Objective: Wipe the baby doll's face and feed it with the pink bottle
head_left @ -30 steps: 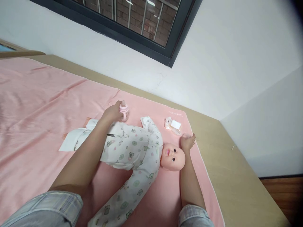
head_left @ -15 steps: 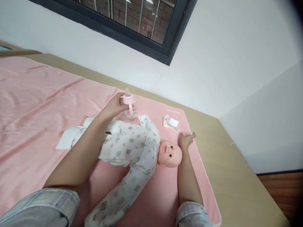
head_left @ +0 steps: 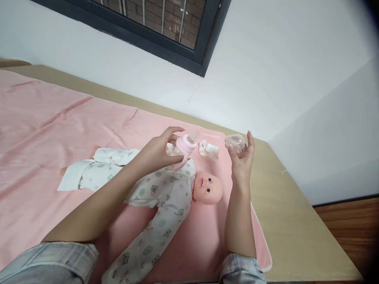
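My left hand (head_left: 166, 148) is wrapped round a baby bottle (head_left: 185, 144) with a pink collar and handle and a clear teat. The bottle is tilted over the doll's chest, its teat pointing up and to the right. In my right hand (head_left: 243, 157) is a clear plastic cap (head_left: 236, 142), its opening turned toward the bottle and a gap between the two. Below lies a baby doll (head_left: 208, 187) on its back, head to the right, in a white printed suit (head_left: 166, 189). My left forearm hides part of its middle.
A small opened packet (head_left: 209, 150) with a white piece lies beyond the doll's head. The pink blanket (head_left: 44, 130) covers much of the wooden table (head_left: 284, 221). Behind stand a white wall and a dark-framed window (head_left: 189, 59).
My left hand has moved the bottle right and tipped it from upright. My right hand has risen from the blanket beside the doll's head, holding the clear cap.
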`<state>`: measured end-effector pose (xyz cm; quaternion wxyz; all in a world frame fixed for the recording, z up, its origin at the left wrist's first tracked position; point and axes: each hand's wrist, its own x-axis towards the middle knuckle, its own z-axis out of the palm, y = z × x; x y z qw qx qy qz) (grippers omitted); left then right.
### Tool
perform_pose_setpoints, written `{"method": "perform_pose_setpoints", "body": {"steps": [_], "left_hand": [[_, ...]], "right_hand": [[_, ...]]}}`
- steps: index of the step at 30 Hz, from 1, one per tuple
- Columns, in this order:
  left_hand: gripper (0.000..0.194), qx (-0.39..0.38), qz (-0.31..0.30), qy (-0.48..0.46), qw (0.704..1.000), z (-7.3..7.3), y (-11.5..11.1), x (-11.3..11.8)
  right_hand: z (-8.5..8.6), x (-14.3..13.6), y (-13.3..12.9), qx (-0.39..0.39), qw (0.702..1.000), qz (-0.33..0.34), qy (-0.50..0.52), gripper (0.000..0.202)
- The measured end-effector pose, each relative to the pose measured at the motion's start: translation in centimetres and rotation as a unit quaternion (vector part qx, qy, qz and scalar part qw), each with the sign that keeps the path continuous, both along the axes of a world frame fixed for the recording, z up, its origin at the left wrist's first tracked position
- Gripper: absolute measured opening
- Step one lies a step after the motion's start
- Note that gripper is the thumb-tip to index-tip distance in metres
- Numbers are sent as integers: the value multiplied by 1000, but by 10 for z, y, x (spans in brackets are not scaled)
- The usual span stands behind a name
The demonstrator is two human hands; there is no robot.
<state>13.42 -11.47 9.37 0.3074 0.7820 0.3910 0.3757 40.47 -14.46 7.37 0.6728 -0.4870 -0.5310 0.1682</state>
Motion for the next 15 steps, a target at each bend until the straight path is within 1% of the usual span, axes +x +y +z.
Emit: {"method": "perform_pose_setpoints", "body": {"steps": [2, 5, 8, 12, 15], "left_hand": [[73, 40, 29, 62, 997, 6, -12, 2], [76, 82, 44, 109, 990, 10, -23, 6], [76, 110, 34, 137, 984, 10, -27, 10], [74, 116, 13, 145, 983, 11, -32, 12], [73, 121, 10, 141, 983, 12, -36, 11]], "right_hand": [[14, -21, -19, 15, 999, 37, -24, 88], [22, -44, -36, 29, 996, 71, -43, 80], [19, -57, -40, 35, 993, 104, -52, 78], [12, -66, -37, 5, 988, 139, -73, 72], [10, -71, -37, -5, 981, 162, -102, 64]]}}
